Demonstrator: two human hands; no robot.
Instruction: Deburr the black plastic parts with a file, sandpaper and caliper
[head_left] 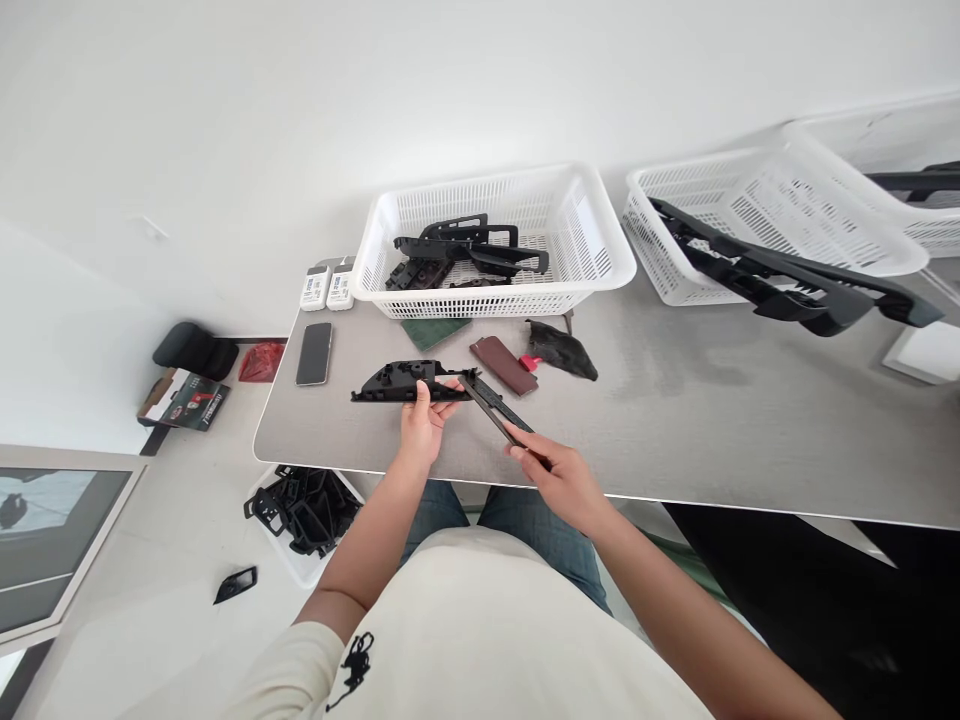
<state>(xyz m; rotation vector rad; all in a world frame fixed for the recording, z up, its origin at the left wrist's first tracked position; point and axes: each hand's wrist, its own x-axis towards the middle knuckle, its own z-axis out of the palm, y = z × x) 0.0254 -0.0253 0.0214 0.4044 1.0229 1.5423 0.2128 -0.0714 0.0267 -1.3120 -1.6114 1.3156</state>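
A smartphone (313,353) lies on the bench (675,420), left of the hands. The left hand (424,425) closes around a black moulded plastic part (397,381), held over the bench edge. The right hand (562,485) pinches a dark caliper (495,410), its end against the part. Behind, a white plastic basket (487,305) holds more black parts (469,250).

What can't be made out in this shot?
Head view:
Underside of the black part: hidden by the left hand.
Lower end of the dark tool: hidden by the right hand.
Far basket: cut off by the right edge.
Labels on the white boxes: too small to read.
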